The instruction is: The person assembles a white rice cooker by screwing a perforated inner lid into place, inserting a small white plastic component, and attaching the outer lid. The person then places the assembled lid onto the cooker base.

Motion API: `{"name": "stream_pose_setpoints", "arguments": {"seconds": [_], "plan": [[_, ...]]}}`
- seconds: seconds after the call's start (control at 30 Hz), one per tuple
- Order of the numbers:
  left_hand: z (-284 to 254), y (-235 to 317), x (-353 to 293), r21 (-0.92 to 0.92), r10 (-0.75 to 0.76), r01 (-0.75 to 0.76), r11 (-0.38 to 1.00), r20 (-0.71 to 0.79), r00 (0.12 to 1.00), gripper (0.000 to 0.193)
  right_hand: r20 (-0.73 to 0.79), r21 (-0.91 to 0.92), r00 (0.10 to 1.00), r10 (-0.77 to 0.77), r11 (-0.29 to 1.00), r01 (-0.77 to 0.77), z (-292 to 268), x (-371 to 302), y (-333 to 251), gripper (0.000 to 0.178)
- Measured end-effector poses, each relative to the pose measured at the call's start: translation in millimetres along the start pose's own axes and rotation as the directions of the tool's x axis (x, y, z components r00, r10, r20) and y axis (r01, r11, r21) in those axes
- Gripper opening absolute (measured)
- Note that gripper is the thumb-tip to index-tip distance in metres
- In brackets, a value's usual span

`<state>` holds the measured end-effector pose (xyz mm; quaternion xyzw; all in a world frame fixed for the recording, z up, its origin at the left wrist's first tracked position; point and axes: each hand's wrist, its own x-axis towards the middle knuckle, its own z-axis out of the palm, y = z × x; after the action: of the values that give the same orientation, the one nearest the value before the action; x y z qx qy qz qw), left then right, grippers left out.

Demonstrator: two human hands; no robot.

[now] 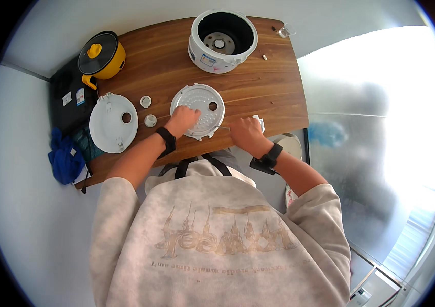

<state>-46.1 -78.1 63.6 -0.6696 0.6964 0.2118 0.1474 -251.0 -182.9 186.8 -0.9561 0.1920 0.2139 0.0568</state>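
Note:
A round, dimpled white rice cooker inner lid [204, 98], with one dark round hole, lies on the table before me. My left hand [183, 120] rests on its left part, fingers curled and pressed against it. Closed around a screwdriver [221, 127] is my right hand [247, 134], just right of the lid. Only the thin metal shaft shows, its tip at the lid's lower right edge; the handle is hidden in my fist. Beside the right hand lies a small white part [261, 124], partly covered.
The white rice cooker body [197, 51] stands open at the back. An oval white cover [106, 125] and two small round caps [146, 102] lie left. A yellow pot [110, 60] with dark lid, a blue cloth bag [66, 158], and a small clear cup [284, 31] sit near the wooden table's [151, 51] edges.

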Motion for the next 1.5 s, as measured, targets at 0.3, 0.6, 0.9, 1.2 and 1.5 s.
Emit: {"name": "stream_pose_setpoints", "arguments": {"seconds": [0.3,0.6,0.9,1.2,1.5], "plan": [[-8,-19,-2,0.045,-0.079,0.094,0.995,-0.265,0.961,0.125,-0.026,-0.32,0.959,-0.283,0.911,0.26,-10,1,-4,0.005],[22,-32,-3,-0.284,-0.215,0.157,0.946,-0.185,0.959,0.126,-0.033,-0.058,0.985,-0.167,0.985,0.165,2,2,4,0.009],[34,-7,-18,-0.232,-0.394,0.367,0.901,-0.083,0.915,0.129,0.206,0.512,0.939,0.275,0.788,-0.343,52,-14,12,0.038],[13,4,-21,-0.091,-0.433,0.427,0.9,-0.065,0.899,0.134,0.507,0.683,0.813,0.286,0.442,-0.581,58,-25,30,0.041],[17,0,-15,-0.142,-0.358,0.348,0.927,-0.05,0.932,0.139,-0.111,0.191,0.991,0.076,0.98,-0.053,24,-31,42,0.021]]}}
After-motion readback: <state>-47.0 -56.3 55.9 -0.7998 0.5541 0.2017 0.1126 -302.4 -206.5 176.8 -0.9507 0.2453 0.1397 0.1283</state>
